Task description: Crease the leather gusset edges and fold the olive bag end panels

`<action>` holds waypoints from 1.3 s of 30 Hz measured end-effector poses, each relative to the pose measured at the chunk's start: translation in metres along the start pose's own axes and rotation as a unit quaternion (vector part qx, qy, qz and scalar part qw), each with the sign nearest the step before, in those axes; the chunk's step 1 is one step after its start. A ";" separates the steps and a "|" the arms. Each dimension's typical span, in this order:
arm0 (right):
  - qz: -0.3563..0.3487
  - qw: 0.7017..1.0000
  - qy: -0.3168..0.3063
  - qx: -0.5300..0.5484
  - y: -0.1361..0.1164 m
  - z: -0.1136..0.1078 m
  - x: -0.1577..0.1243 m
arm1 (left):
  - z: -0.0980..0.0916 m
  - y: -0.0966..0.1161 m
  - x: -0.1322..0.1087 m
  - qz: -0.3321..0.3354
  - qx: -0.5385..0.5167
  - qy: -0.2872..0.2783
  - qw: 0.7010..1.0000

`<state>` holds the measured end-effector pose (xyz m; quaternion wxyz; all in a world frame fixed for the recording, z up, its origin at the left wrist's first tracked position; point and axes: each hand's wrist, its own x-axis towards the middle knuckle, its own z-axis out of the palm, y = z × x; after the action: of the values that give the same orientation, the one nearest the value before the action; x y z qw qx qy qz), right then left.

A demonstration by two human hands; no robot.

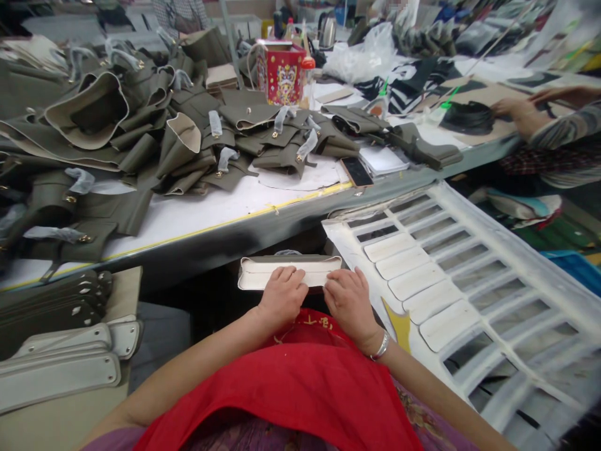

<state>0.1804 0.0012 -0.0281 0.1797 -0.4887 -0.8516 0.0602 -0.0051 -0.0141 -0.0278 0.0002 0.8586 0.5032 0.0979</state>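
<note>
In my lap I see a dark olive bag piece [256, 274] with its long opening up, showing a cream inside. My left hand [284, 293] is closed on its near rim, around the middle, with the fingers curled over into the opening. At the right end of that same rim, my right hand [348, 302] is closed with fingertips pinching the edge. Thumbs and the underside of the piece are mostly hidden. Close by on the right, a white slatted rack [408, 210] carries several cream oval panels [425, 294].
Olive bag bodies [188, 144] with wrapped clasps are heaped on the long table [225, 219]. A phone [357, 171] lies near its edge. Stacked straps [61, 369] rest at left. A red box [283, 72] stands behind. A co-worker's hands [521, 113] are at right.
</note>
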 end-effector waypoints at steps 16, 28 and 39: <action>0.408 0.842 -0.149 0.320 0.000 0.023 -0.008 | -0.015 -0.014 0.019 -0.109 -0.119 -0.129 0.978; 0.486 0.633 -0.129 0.588 -0.032 0.019 0.008 | -0.015 -0.024 0.023 -0.103 -0.151 -0.142 0.973; 0.418 0.693 -0.200 0.552 -0.035 0.035 0.025 | -0.015 -0.033 0.038 -0.108 -0.165 -0.195 0.961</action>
<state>0.1274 0.0074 -0.0445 0.1986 -0.5838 -0.3887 0.6846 -0.0180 0.0329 -0.0097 0.2506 0.7898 0.5598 0.0099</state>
